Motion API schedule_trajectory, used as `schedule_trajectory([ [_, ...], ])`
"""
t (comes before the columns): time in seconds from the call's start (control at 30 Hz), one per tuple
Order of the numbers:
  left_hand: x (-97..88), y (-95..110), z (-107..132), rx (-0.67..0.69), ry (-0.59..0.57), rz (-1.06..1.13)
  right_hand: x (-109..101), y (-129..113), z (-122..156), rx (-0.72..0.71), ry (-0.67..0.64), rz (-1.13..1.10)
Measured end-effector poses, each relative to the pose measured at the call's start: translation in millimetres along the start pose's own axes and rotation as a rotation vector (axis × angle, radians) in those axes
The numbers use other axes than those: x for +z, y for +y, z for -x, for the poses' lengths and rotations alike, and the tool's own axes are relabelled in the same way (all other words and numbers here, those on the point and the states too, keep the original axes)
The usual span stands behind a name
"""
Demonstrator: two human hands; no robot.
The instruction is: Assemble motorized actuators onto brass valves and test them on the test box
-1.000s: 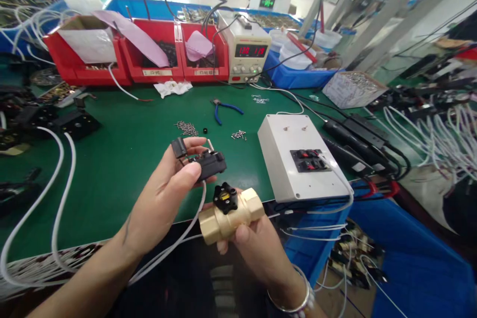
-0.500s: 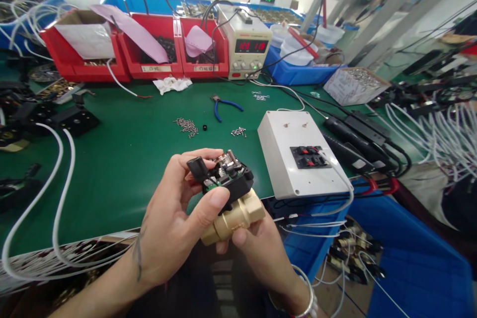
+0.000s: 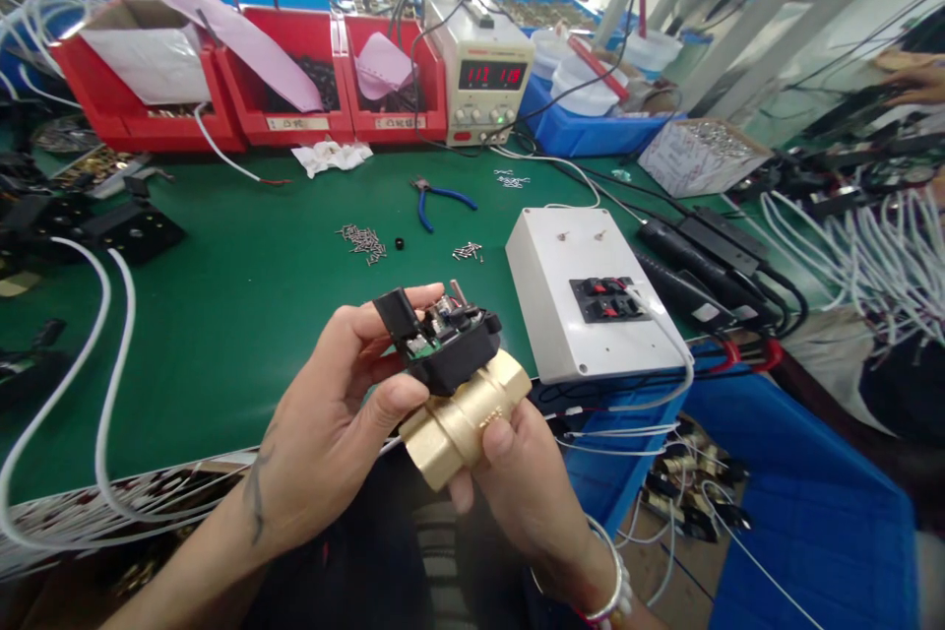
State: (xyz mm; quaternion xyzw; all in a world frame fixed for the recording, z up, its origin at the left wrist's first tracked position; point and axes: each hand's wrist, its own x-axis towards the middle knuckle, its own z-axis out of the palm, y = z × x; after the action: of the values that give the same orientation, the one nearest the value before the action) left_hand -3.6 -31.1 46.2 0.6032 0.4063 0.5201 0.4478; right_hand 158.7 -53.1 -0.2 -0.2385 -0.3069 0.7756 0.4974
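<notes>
Between my hands is a brass valve (image 3: 467,421) topped by a black actuator housing (image 3: 459,352) whose circuit board and inner parts lie exposed. My left hand (image 3: 336,413) grips the black housing from the left, thumb in front and fingers behind. My right hand (image 3: 528,472) is closed around the brass body from below, its thumb on the front. The valve is tilted, its left end lower and nearer me. Beyond it on the green table lie two piles of screws (image 3: 361,243), a small black ring (image 3: 400,243) and blue-handled cutters (image 3: 441,200).
A grey switch box (image 3: 561,315) with terminals stands at the right. Red bins (image 3: 295,123) and a power supply (image 3: 487,84) line the back. White cables (image 3: 118,364) loop at the left. A blue crate (image 3: 827,492) sits below right. Another person's hand (image 3: 915,84) shows far right.
The valve has turned slightly in my hands, showing more of its brass body and left end. My left thumb has slid down and left. The whole view has shifted a little.
</notes>
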Motion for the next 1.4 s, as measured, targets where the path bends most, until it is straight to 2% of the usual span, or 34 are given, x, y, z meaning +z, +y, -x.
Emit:
schedule_trajectory([
  [0.23, -2.0, -6.6, 1.2, 0.017, -0.015, 0.001, 16.6, -8.6, 4.0, 0.051, 0.077, 0.062],
  [0.37, -3.3, -13.1, -1.6, 0.055, -0.02, -0.02, 15.5, -5.5, -0.4, 0.025, 0.089, 0.07],
  [0.47, -2.7, -14.2, -3.2, 0.014, -0.023, 0.0, 8.9, -3.9, -3.4, 0.027, 0.032, 0.07],
  [0.6, -8.3, -14.0, 2.7, -0.095, -0.115, 0.049, 7.1, -11.8, -3.3, 0.048, 0.026, 0.09],
  [0.67, -14.6, -15.3, 7.5, -0.117, -0.171, -0.01, 9.7, -15.7, -1.3, 0.067, 0.064, 0.123],
  [0.8, -21.8, -19.5, 14.5, -0.073, -0.23, -0.26, 14.8, -12.1, 2.0, 0.124, 0.174, 0.222],
  [0.87, -18.4, -21.2, 15.8, -0.087, -0.206, -0.263, 13.0, -10.6, 1.0, 0.128, 0.182, 0.249],
  [0.93, -12.0, -23.1, 15.0, -0.157, -0.122, -0.164, 6.7, -19.1, -2.9, 0.189, 0.086, 0.303],
  [1.03, -3.5, -27.9, 9.5, -0.313, 0.02, 0.13, -5.8, -59.9, -16.1, 0.413, -0.15, 0.605],
  [1.07, -2.0, -30.3, 6.6, -0.366, 0.049, 0.238, -8.5, -78.9, -23.4, 0.428, -0.16, 0.767],
  [1.1, -1.0, -32.9, 3.5, -0.418, 0.066, 0.329, -9.8, -98.3, -32.9, 0.358, -0.117, 0.926],
  [1.2, 0.5, -41.5, -5.5, -0.517, 0.105, 0.448, -5.5, -143.4, -74.7, -0.036, 0.025, 1.381],
  [1.23, 1.1, -44.1, -7.9, -0.523, 0.112, 0.446, -2.7, -150.4, -92.1, -0.106, 0.037, 1.551],
  [1.27, 1.7, -46.3, -10.0, -0.515, 0.118, 0.442, -0.2, -152.8, -110.2, -0.114, 0.041, 1.733],
  [1.33, 3.1, -49.3, -12.8, -0.493, 0.116, 0.426, 2.3, -146.1, -144.6, -0.012, 0.02, 2.052],
  [1.4, 4.2, -50.4, -14.3, -0.486, 0.11, 0.4, -0.2, -130.4, -171.7, 0.136, -0.057, 2.273],
])
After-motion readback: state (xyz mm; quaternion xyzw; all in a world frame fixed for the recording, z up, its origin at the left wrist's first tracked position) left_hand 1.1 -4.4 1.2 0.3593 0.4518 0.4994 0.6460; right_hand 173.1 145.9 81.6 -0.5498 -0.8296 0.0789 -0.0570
